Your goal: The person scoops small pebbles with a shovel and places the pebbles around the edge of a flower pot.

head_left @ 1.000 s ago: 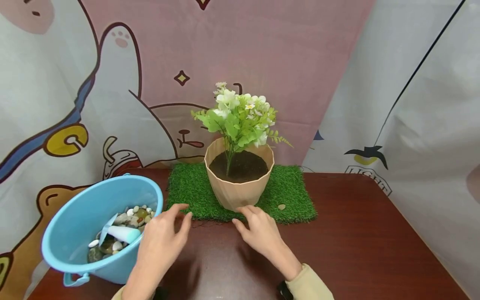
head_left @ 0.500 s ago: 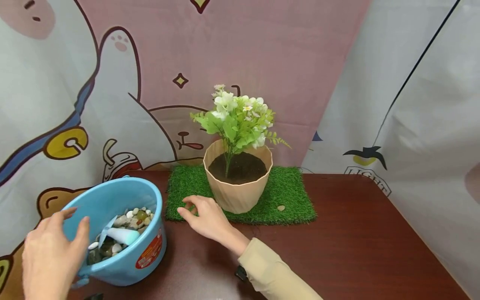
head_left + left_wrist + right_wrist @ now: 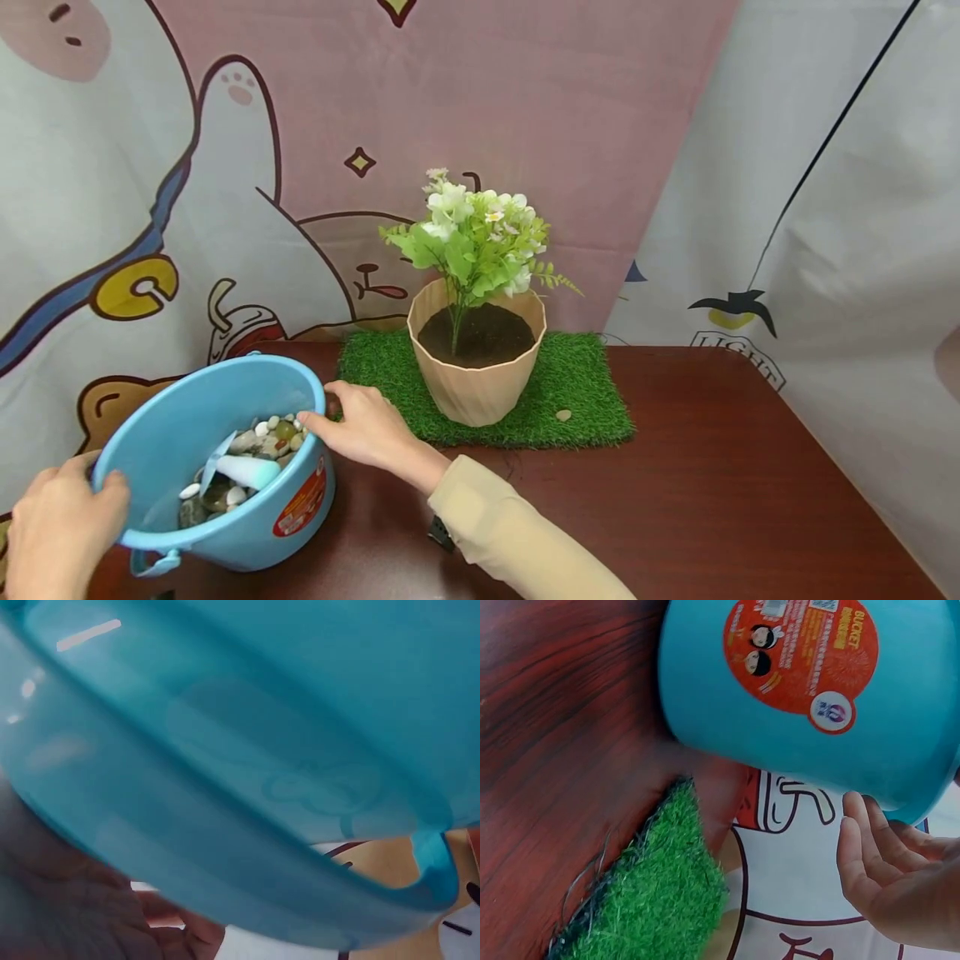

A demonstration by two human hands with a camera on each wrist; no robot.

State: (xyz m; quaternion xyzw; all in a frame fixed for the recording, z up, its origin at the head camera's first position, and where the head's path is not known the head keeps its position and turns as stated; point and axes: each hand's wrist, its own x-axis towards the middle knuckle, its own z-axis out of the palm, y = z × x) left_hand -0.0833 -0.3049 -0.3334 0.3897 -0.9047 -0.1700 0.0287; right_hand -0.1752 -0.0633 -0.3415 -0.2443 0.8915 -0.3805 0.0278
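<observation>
A light blue bucket [image 3: 217, 550] stands on the table at the left. Inside it lie several stones [image 3: 255, 446] and a small trowel with a white and mint handle [image 3: 247, 471]. My left hand [image 3: 63, 525] holds the bucket's left rim, fingers against its outer side; part of this hand shows below the rim in the left wrist view. At the opposite rim, my right hand [image 3: 367, 425] holds the bucket with its thumb over the edge. In the right wrist view, the right fingers [image 3: 870, 847] lie along the outer wall just under the rim.
A beige flowerpot [image 3: 480, 396] with dark soil and white-flowered greenery [image 3: 480, 233] stands on a green turf mat [image 3: 585, 392]. A small pale stone [image 3: 563, 415] lies on the mat. Behind the brown table [image 3: 712, 467] hangs a printed cloth [image 3: 562, 108].
Both hands have moved left, from in front of the flowerpot to the bucket's two sides, and have taken hold of its rim. The bucket has hardly moved.
</observation>
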